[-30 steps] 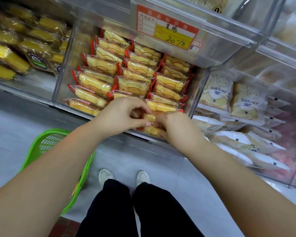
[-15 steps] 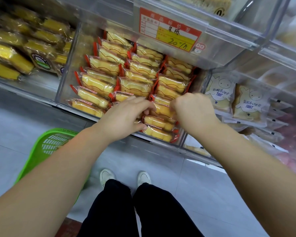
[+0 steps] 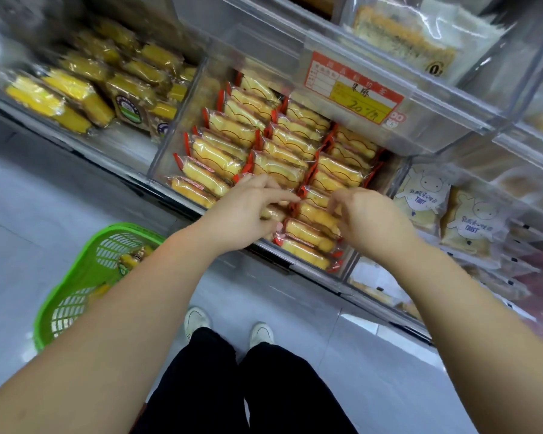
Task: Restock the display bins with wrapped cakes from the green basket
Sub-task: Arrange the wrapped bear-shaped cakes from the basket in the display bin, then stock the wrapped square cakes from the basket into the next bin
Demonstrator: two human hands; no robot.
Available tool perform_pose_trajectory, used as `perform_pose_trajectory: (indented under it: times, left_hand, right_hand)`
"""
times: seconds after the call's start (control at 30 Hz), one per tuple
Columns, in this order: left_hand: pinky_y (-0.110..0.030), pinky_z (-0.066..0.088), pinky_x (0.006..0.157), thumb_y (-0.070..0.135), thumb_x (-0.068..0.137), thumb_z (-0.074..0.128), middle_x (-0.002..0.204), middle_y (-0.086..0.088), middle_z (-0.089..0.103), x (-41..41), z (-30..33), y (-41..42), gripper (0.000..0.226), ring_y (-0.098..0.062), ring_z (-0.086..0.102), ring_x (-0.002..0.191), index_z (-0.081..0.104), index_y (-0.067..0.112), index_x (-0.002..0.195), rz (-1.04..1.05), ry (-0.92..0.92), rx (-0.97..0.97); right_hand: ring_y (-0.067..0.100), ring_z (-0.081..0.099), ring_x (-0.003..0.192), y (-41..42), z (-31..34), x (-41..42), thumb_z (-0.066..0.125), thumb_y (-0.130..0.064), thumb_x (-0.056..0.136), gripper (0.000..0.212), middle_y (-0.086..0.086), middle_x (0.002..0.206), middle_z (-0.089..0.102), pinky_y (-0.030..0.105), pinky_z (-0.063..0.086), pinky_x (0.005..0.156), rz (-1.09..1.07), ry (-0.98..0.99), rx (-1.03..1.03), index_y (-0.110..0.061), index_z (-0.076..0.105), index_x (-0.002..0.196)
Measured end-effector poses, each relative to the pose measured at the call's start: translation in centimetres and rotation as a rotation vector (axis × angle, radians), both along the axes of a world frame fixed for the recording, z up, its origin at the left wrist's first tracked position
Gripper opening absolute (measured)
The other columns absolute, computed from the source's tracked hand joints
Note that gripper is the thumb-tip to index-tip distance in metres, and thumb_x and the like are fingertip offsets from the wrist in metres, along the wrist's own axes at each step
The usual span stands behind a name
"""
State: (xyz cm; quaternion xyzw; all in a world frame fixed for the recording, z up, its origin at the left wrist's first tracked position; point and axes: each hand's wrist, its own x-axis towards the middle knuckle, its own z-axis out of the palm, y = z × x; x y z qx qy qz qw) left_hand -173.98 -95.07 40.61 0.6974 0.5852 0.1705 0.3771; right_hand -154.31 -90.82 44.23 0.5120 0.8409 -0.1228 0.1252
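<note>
A clear display bin (image 3: 177,142) holds three columns of wrapped yellow cakes (image 3: 282,164) with red wrapper ends. My left hand (image 3: 245,214) is at the front of the middle column, and its fingers and thumb pinch a wrapped cake (image 3: 271,213). My right hand (image 3: 369,222) is at the front of the right column, with curled fingers gripping the right end of another wrapped cake (image 3: 315,214). The green basket (image 3: 72,277) stands on the floor at lower left, partly behind my left forearm. A few yellow wrapped cakes (image 3: 129,261) lie in it.
To the left is a bin of bright yellow cakes (image 3: 76,95). Toast packs (image 3: 420,198) fill the bin on the right. A red and yellow price label (image 3: 351,89) hangs on the upper bin, which juts out above. My shoes (image 3: 198,321) stand on grey floor tiles.
My right hand has come down from higher on the right column to the front cakes. My left hand stays at the middle column's front. The basket shows more.
</note>
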Motion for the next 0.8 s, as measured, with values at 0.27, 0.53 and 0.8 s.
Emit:
perform_pose_trajectory:
  times: [0.27,0.53,0.8]
  left_hand:
    - [-0.006,0.043,0.068,0.007,0.088,0.060,0.082,0.012,0.064,-7.7,1.0,-9.8,0.024,0.005,0.055,0.072,0.065,0.030,0.087,0.954,-0.552,0.210]
    - [-0.007,0.045,0.066,-0.005,0.086,0.057,0.076,0.008,0.064,-16.2,-5.8,-22.1,0.032,0.007,0.059,0.066,0.063,0.025,0.077,1.576,-0.565,0.203]
    - [-0.007,0.043,0.058,0.001,0.087,0.058,0.071,0.006,0.063,-22.7,-21.1,-29.1,0.027,0.003,0.059,0.061,0.063,0.024,0.075,1.782,-0.527,-0.237]
  right_hand:
    - [0.003,0.051,0.059,-3.7,3.5,-9.5,0.066,-0.022,0.082,0.009,-0.009,0.066,0.058,0.017,0.041,0.057,0.004,0.768,-0.256,-0.030,0.062,0.083]
    - [0.001,0.045,0.054,-9.1,-4.1,-25.9,0.066,-0.015,0.083,0.010,-0.007,0.065,0.054,0.015,0.038,0.058,0.317,0.642,-0.730,-0.024,0.062,0.085]
    - [0.019,0.055,0.065,-11.8,-24.4,-35.4,0.060,-0.019,0.085,0.015,-0.004,0.065,0.050,0.024,0.044,0.062,0.367,-0.067,-0.774,-0.012,0.062,0.099]
